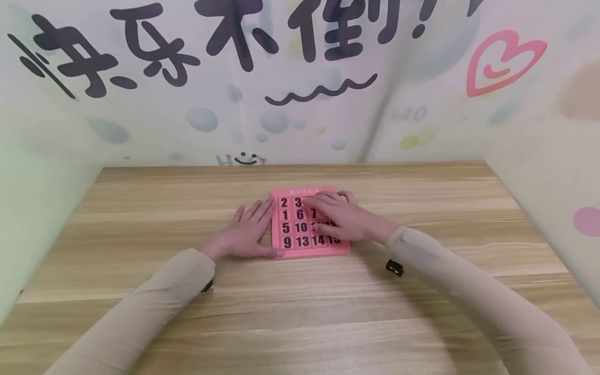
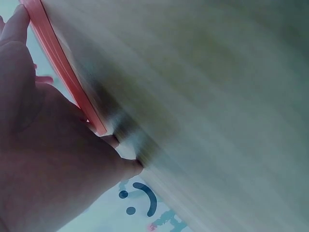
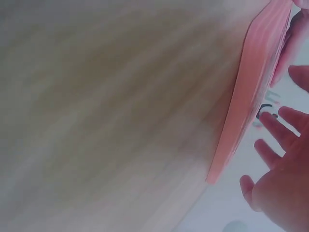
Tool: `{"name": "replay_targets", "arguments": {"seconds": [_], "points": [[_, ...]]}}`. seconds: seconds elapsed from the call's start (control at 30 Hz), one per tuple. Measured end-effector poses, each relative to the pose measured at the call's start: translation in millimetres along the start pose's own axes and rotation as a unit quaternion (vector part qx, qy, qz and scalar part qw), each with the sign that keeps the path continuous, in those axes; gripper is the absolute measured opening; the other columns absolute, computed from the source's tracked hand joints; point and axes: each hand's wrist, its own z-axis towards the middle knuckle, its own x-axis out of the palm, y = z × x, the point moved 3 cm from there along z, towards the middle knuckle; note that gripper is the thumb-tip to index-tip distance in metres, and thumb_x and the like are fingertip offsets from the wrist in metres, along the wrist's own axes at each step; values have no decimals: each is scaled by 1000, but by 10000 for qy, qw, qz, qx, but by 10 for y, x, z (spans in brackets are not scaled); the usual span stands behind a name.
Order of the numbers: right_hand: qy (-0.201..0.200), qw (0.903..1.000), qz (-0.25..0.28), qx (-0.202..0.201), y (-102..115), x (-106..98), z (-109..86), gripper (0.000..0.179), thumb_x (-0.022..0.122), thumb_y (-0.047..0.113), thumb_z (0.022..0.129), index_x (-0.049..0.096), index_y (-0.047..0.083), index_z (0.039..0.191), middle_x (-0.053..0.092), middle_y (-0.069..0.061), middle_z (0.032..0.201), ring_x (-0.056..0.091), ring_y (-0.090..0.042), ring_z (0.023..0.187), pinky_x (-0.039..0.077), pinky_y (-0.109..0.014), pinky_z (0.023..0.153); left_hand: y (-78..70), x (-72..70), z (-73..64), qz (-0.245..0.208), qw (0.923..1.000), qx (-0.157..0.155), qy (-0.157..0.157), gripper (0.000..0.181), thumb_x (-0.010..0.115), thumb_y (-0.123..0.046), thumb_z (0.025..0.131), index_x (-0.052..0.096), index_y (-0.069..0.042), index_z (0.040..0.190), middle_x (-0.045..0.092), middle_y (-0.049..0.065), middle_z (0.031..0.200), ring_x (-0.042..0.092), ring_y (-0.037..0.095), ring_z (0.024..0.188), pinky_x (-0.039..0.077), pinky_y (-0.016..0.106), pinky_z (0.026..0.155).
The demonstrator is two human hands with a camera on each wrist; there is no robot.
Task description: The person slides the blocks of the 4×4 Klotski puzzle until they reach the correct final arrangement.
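A pink sliding number puzzle (image 1: 311, 254) lies flat on the wooden table, its black-numbered tiles set in rows. My left hand (image 1: 246, 234) rests against the puzzle's left side, fingers extended along the edge and thumb at the near left corner. In the left wrist view, the left hand (image 2: 53, 140) lies beside the frame's pink edge (image 2: 65, 70). Over the right part of the puzzle reaches my right hand (image 1: 349, 217), covering the tiles at the upper right. Its fingers are spread and slightly bent over the tiles; the right wrist view shows the right hand (image 3: 285, 179) above the board.
The wooden table (image 1: 300, 323) runs back to a white wall (image 1: 300, 125) with large black characters, a pink heart (image 1: 506, 62) and coloured dots. Side walls stand at left and right. A small black strap piece (image 1: 395, 267) shows under the right sleeve.
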Motion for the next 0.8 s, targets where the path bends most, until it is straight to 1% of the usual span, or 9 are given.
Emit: {"name": "replay_targets", "arguments": {"seconds": [0.13, 0.23, 0.3, 0.47, 0.63, 0.7, 0.8], "points": [[169, 9996, -232, -54, 59, 24, 101, 57, 39, 45, 92, 27, 19, 141, 27, 2, 144, 16, -25, 132, 15, -51, 99, -7, -6, -1, 12, 10000, 34, 15, 109, 46, -71, 73, -5, -4, 142, -12, 9, 147, -7, 31, 133, -4, 53, 103], [230, 9990, -381, -78, 79, 46, 146, 56, 37, 46, 92, 28, 20, 141, 27, 2, 144, 17, -24, 132, 13, -54, 99, 3, 1, -1, 42, 10000, 55, 20, 109, 45, -71, 73, -5, -4, 142, -12, 9, 147, -8, 31, 132, -4, 54, 103], [197, 9987, -462, -20, 66, 49, 131, 55, 37, 46, 92, 30, 20, 140, 28, 2, 143, 18, -24, 131, 12, -55, 99, -1, -2, -1, 60, 10000, 74, 23, 108, 45, -72, 73, -6, -4, 142, -13, 9, 147, -8, 31, 132, -4, 54, 103], [68, 9980, -602, 168, -28, 7, 12, 51, 36, 45, 93, 37, 20, 136, 35, 1, 140, 21, -23, 130, 13, -57, 98, -13, -6, 5, 76, 9999, 83, -5, 109, 43, -73, 73, -7, -4, 141, -14, 9, 147, -8, 31, 132, -5, 53, 103], [-123, 9971, -695, 295, -76, -79, -45, 43, 39, 44, 92, 50, 18, 125, 43, -3, 134, 25, -24, 129, 14, -56, 98, -11, -8, 10, 103, 9999, 73, -14, 110, 43, -74, 72, -7, -4, 141, -13, 9, 147, -9, 31, 132, -5, 53, 102], [-154, 9971, -705, 261, -59, -95, -29, 43, 41, 43, 92, 51, 17, 124, 44, -3, 133, 25, -25, 129, 14, -55, 98, -11, -10, 6, 96, 9999, 41, 8, 110, 43, -74, 72, -7, -4, 141, -13, 9, 147, -9, 30, 132, -5, 53, 102], [-97, 9975, -690, 117, 5, -79, 39, 46, 40, 43, 92, 46, 17, 130, 40, -1, 136, 23, -25, 130, 15, -55, 98, -9, -14, -3, 68, 10000, 22, 26, 110, 45, -73, 73, -6, -4, 141, -13, 9, 147, -9, 30, 132, -5, 53, 102]]}}
